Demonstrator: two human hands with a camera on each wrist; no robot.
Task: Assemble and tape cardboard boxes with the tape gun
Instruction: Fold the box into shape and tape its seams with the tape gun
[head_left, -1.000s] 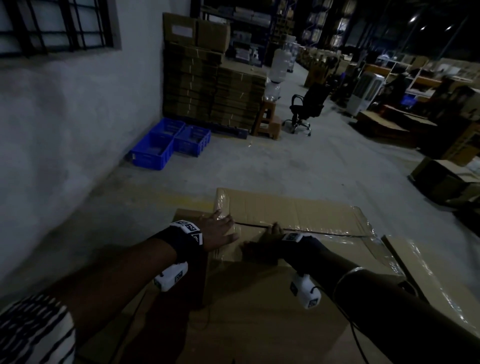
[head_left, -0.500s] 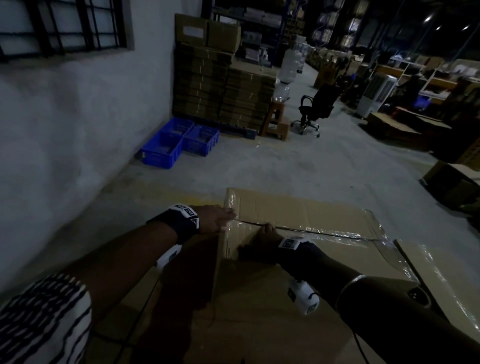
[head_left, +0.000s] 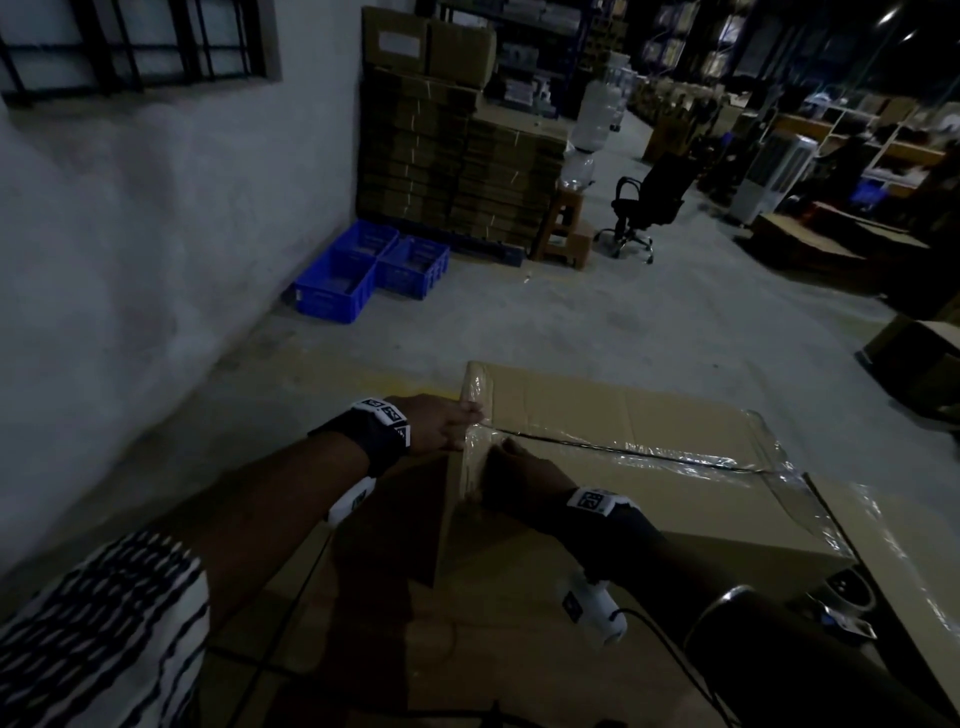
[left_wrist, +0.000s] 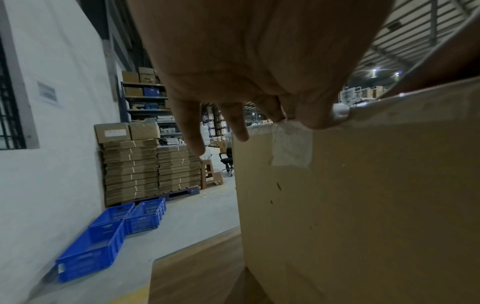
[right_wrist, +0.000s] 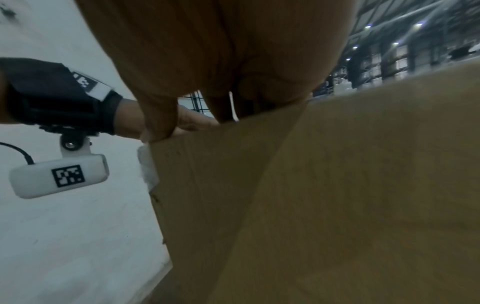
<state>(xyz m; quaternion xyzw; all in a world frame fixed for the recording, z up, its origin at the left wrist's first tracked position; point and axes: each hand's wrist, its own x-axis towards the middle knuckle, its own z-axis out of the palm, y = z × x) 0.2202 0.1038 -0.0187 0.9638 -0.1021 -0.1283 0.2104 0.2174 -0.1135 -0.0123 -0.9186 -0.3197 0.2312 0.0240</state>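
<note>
A large cardboard box stands before me on flat cardboard. Clear tape runs along its top seam and folds over the left end, where a short tape end sticks to the side wall. My left hand is at that left top edge, its straight fingers touching the tape at the rim. My right hand lies on the box top beside the seam's left end, with the thumb hanging over the edge. Neither hand holds anything. A dark object at the lower right is too dim to identify.
A white wall runs along the left. Blue crates and a tall stack of flat cardboard stand ahead by the wall, with a stool and an office chair beyond. Another box sits on the floor at right.
My left hand has slid off the box top to its left edge, onto the folded tape end. The right hand has stayed by the seam's left end.
</note>
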